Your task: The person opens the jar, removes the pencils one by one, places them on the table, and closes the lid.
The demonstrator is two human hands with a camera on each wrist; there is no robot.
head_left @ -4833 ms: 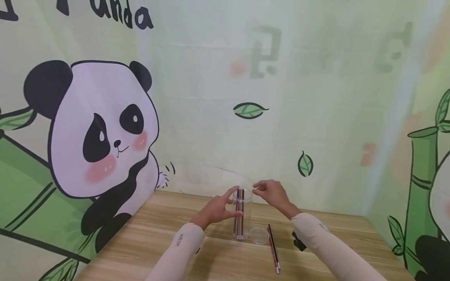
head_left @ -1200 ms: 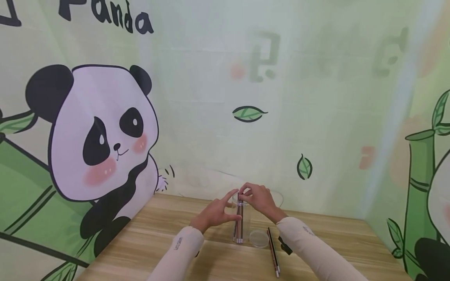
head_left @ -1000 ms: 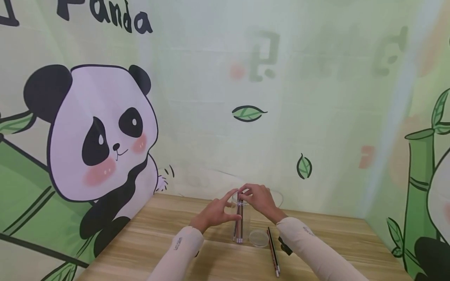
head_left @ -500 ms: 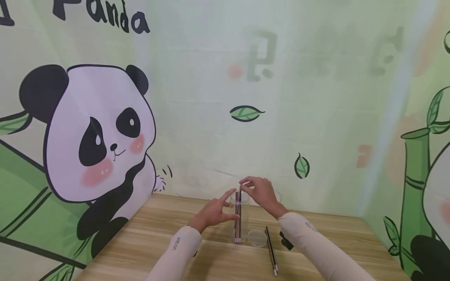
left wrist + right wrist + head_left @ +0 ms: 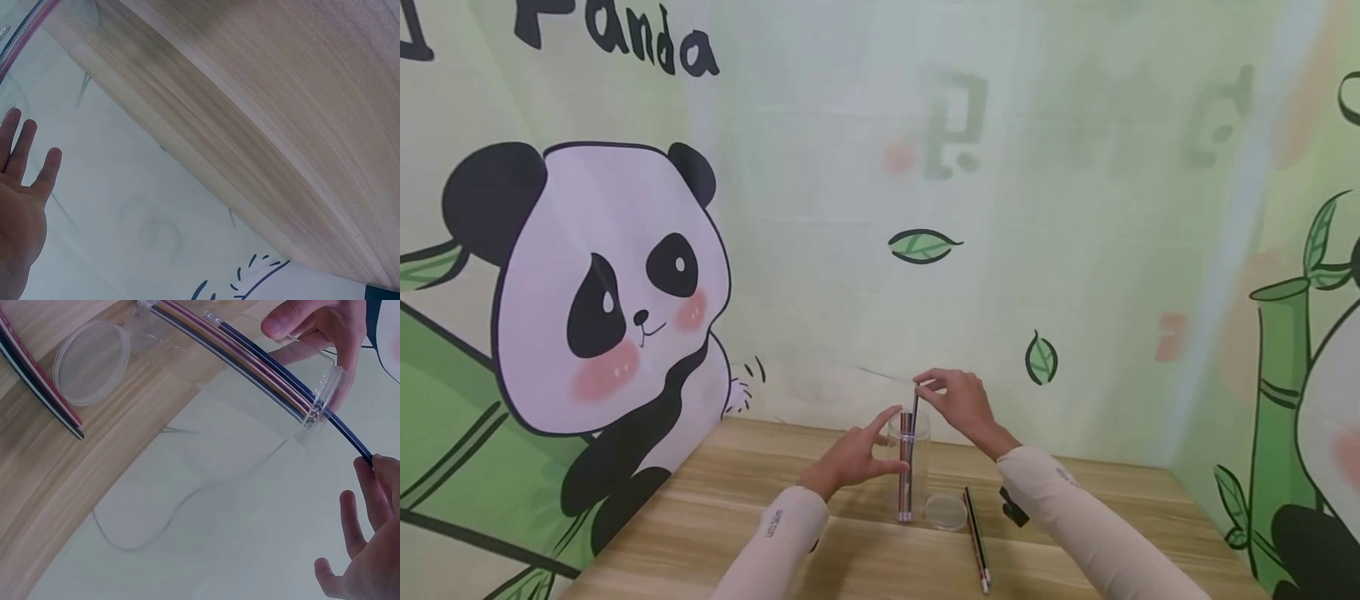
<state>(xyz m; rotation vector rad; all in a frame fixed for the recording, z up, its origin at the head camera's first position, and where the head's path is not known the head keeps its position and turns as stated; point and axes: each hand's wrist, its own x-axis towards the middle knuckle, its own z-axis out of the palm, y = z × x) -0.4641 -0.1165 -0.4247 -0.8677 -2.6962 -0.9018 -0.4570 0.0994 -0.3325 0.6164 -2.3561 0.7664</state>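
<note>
A clear cylindrical jar (image 5: 922,471) stands on the table, holding several upright pencils (image 5: 905,479). My left hand (image 5: 852,458) grips the jar near its upper part, thumb in front and fingers toward the far side. Above the mouth, my right hand (image 5: 962,406) pinches the top end of a dark blue pencil (image 5: 350,434). That pencil is raised above the others, its lower part still inside the jar. In the left wrist view, part of the left hand (image 5: 22,209) shows at the edge; its grip is out of frame.
A round clear lid (image 5: 946,512) lies on the table just right of the jar. Beside it are two pencils (image 5: 976,542), one black and one reddish. The wooden table (image 5: 1075,517) meets a panda-print backdrop (image 5: 820,250) behind the jar.
The right hand came from beside the jar to the pencil tops, took hold of one pencil and lifted it partly out. The left hand keeps its hold on the jar.
</note>
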